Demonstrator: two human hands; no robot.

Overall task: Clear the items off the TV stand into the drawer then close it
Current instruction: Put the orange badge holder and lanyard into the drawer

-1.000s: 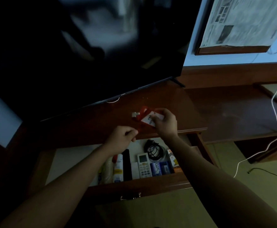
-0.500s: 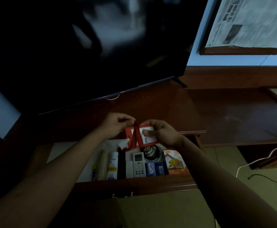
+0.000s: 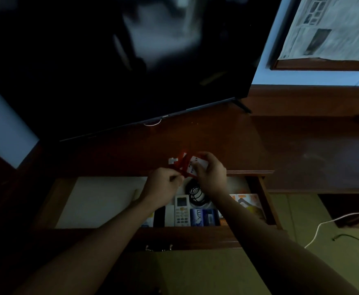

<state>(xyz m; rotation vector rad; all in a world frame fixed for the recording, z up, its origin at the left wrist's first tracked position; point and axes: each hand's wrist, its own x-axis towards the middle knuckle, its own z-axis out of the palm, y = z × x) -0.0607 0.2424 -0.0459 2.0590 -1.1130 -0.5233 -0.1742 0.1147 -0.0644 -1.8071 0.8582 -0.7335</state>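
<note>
Dim room, dark wood TV stand (image 3: 227, 141) with the TV (image 3: 110, 67) filling the upper left; its lower edge hangs close over the stand top, so only a narrow strip of bare wood shows in front of it. More open surface to the right, past the TV foot. Drawer (image 3: 174, 237) pulled out below the front edge, handle facing the camera.

Both hands are over the stand's front lip, just above the drawer's back. Right hand (image 3: 211, 173) grips a red-and-white card holder (image 3: 192, 167). Left hand (image 3: 163, 186) has fingers curled, pinching the red strap (image 3: 181, 161) attached to it; a small white clip (image 3: 171, 161) sits at the strap end.

Drawer contents sit toward the centre and right: white remote (image 3: 182, 211) upright along the front, coiled black cable (image 3: 196, 193) behind it, blue packet (image 3: 204, 217) beside the remote, orange box (image 3: 246, 206) against the right wall. Left half shows pale liner (image 3: 102, 201). White cord (image 3: 332, 222) trails on the floor at right.
</note>
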